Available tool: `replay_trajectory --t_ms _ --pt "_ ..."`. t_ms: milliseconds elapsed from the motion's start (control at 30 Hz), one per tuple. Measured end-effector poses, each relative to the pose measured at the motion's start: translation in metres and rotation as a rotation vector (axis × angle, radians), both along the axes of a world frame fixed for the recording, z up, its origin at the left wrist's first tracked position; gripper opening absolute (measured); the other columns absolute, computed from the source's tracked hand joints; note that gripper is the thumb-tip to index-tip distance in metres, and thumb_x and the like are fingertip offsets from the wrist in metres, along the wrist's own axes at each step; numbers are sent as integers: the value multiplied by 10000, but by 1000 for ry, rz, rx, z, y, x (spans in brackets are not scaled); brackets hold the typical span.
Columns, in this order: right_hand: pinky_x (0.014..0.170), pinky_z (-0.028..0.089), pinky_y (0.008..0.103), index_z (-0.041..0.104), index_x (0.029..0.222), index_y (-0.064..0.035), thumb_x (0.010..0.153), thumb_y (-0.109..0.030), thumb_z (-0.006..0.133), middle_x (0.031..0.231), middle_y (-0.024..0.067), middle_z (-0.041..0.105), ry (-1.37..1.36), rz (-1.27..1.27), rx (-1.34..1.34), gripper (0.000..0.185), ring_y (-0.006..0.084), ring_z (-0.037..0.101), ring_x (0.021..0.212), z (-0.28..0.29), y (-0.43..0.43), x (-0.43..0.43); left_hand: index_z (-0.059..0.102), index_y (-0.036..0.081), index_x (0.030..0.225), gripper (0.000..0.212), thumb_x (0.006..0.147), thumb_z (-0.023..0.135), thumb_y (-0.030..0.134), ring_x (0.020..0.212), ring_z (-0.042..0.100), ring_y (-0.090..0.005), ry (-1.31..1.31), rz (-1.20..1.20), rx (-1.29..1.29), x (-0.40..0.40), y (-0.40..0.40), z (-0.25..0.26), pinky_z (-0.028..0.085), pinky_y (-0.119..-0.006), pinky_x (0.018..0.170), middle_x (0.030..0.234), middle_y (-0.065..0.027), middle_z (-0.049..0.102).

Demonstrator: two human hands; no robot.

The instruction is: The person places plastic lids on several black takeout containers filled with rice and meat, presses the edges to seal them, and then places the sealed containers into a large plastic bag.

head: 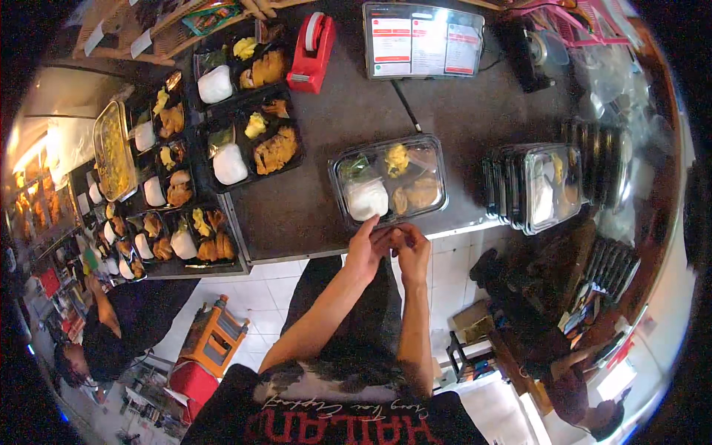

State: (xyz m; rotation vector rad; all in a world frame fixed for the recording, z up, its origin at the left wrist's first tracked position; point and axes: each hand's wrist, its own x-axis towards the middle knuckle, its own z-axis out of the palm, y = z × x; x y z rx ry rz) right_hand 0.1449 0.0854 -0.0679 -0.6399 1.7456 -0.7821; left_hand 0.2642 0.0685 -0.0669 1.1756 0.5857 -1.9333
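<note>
A black meal box (pixel 397 218) with a clear plastic lid lies before me near the front edge of the dark table. Through the lid show white rice (pixel 367 199), yellow scrambled egg (pixel 397 160), browned fried pieces (pixel 423 192) and a green-filled packet (pixel 356 167). My left hand (pixel 364 250) is at the box's near side, its thumb against the rim below the rice. Close beside it, my right hand (pixel 413 253) has its fingertips bent together at the same rim. Whether either hand grips the rim or something small is hidden by the fingers.
Lidded meal boxes (pixel 534 186) stand stacked at right. Several unlidded filled boxes (pixel 253 142) cover the left side, near a tray of yellow food (pixel 114 153). Behind are a red tape dispenser (pixel 311 53) and a tablet (pixel 424 41). Other people (pixel 133 317) are at both sides.
</note>
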Motion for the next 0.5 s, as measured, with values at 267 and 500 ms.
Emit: replay_trajectory --t_ms 267,500 --pt "420 373 228 655 889 -20 893 -54 690 711 17 637 -167 -181 32 49 71 560 532 -26 1 -5 518 51 1224 453 828 714 147 1082 570 -333 -1511 -829 -938 53 -42 53 447 -461 937 1125 -137 594" --pt "432 428 263 601 765 -19 854 -10 712 691 23 601 -178 -330 -18 143 101 542 527 -14 -18 13 504 67 1353 493 930 585 308 1170 504 -351 -1892 -1247 -1144 24 -150 0 341 -535 1016 1237 -155 582"
